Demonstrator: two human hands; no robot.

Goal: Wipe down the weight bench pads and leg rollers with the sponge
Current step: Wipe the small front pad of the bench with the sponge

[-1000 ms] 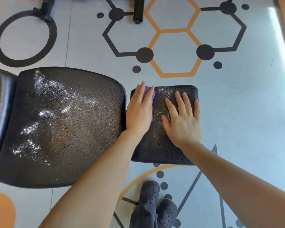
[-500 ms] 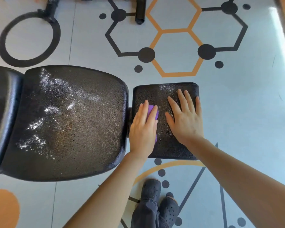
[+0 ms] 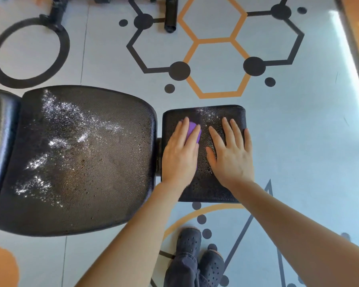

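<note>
Sponge under left hand on small pad, right hand beside, large pad leftward.

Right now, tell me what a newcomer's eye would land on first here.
First, the two bare hands on the small black textured bench pad at centre: the left hand presses a purple sponge, and the right hand lies flat beside it. Next, the large black seat pad to the left, speckled with glistening white droplets.
</note>
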